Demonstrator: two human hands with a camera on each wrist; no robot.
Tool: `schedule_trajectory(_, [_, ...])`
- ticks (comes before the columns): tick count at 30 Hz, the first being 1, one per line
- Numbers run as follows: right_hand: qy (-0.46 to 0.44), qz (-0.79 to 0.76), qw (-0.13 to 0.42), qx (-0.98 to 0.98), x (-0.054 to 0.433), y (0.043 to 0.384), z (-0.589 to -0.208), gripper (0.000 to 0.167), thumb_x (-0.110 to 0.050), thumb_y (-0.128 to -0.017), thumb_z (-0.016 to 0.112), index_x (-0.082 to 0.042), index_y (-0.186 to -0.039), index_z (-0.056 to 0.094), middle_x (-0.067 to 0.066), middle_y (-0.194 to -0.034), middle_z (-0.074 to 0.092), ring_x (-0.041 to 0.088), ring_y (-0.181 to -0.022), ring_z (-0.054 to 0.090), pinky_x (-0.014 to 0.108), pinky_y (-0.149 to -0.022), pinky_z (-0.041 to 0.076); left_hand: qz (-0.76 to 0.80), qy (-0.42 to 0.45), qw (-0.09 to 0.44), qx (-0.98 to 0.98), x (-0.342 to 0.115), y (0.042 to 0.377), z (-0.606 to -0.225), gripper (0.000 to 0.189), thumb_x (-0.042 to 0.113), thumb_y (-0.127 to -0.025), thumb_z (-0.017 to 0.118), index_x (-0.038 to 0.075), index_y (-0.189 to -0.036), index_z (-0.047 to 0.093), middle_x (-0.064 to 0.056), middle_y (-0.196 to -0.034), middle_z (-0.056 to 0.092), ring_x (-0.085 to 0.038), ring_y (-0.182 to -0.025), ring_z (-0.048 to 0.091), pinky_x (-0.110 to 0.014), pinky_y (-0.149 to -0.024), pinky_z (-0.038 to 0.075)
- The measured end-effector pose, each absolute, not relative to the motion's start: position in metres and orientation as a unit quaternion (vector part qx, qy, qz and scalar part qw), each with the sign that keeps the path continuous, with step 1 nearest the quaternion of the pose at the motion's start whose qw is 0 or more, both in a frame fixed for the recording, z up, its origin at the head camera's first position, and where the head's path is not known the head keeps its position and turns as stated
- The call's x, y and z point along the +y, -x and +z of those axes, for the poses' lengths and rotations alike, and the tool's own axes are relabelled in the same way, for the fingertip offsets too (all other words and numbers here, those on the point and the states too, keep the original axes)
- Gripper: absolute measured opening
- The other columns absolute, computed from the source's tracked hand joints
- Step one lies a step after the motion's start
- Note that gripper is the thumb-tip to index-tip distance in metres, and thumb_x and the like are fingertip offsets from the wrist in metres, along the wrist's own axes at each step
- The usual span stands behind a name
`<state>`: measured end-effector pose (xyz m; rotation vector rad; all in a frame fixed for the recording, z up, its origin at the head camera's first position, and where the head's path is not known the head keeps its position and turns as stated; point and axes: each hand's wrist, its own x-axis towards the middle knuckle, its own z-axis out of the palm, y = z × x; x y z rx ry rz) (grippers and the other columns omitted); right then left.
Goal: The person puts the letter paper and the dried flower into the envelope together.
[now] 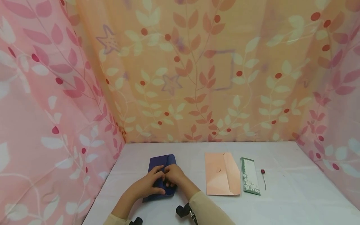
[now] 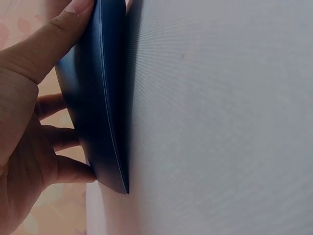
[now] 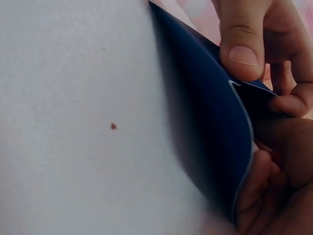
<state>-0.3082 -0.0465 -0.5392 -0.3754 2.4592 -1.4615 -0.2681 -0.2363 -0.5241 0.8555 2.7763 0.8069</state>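
Observation:
A dark blue envelope (image 1: 155, 163) lies on the table left of the middle, its flap side to the right. My left hand (image 1: 149, 185) rests on it from the left, thumb (image 2: 46, 41) and fingertips set apart on the paper. From the right, my right hand (image 1: 175, 175) holds the flap edge with curled fingers (image 3: 257, 176). In the right wrist view the flap (image 3: 215, 112) bows up from the body, and the left thumb (image 3: 243, 56) presses close to its notch. My hands hide the middle of the envelope, so anything inside cannot be seen.
To the right lies a peach envelope (image 1: 215, 178) with its flap on its right side. Beside it are a green-bordered floral card (image 1: 250, 175) and a small red flower on a thin stem (image 1: 262, 172). Patterned curtains (image 1: 197, 78) enclose the white table (image 1: 295, 200).

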Motion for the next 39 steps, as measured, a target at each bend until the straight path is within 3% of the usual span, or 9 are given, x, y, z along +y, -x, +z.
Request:
schedule_trajectory(7, [0.185, -0.503, 0.157, 0.830, -0.034, 0.308, -0.531, 0.012, -0.004, -0.090, 0.067, -0.011, -0.080, 0.070, 0.003, -0.055, 0.062, 0.013, -0.044, 0.059, 0.024, -0.039, 0.046, 0.269, -0.285, 0.056, 0.918, -0.236, 0.268, -0.523, 0.041, 0.053, -0.084, 0.079, 0.037, -0.113, 0.055, -0.013, -0.163, 0.032, -0.045, -0.142, 0.043, -0.062, -0.106, 0.045])
schedule_trajectory(15, [0.188, -0.510, 0.147, 0.827, -0.020, 0.305, -0.528, 0.015, -0.010, -0.086, 0.076, -0.012, -0.101, 0.077, 0.000, -0.069, 0.070, 0.013, -0.045, 0.060, 0.025, -0.040, 0.047, 0.267, -0.288, 0.060, 0.918, -0.236, 0.267, -0.523, 0.042, 0.054, -0.084, 0.079, 0.037, -0.115, 0.057, -0.015, -0.163, 0.032, -0.049, -0.144, 0.039, -0.066, -0.105, 0.043])
schedule_trajectory(27, [0.191, -0.511, 0.119, 0.830, -0.005, 0.298, -0.519, 0.020, -0.005, -0.087, 0.076, -0.004, -0.107, 0.075, 0.000, -0.078, 0.072, 0.022, -0.058, 0.067, 0.029, -0.047, 0.050, 0.260, -0.288, 0.059, 0.920, -0.234, 0.268, -0.527, 0.047, 0.055, -0.083, 0.079, 0.032, -0.119, 0.059, -0.013, -0.165, 0.031, -0.054, -0.150, 0.024, -0.071, -0.109, 0.036])
schedule_trajectory(39, [0.207, -0.503, 0.084, 0.835, 0.015, 0.284, -0.508, 0.023, -0.007, -0.088, 0.077, -0.001, -0.110, 0.074, -0.001, -0.084, 0.072, 0.014, -0.061, 0.063, 0.027, -0.053, 0.053, 0.230, -0.285, 0.047, 0.930, -0.233, 0.266, -0.527, 0.051, 0.060, -0.083, 0.076, 0.031, -0.123, 0.061, -0.013, -0.165, 0.031, -0.058, -0.148, 0.022, -0.075, -0.107, 0.033])
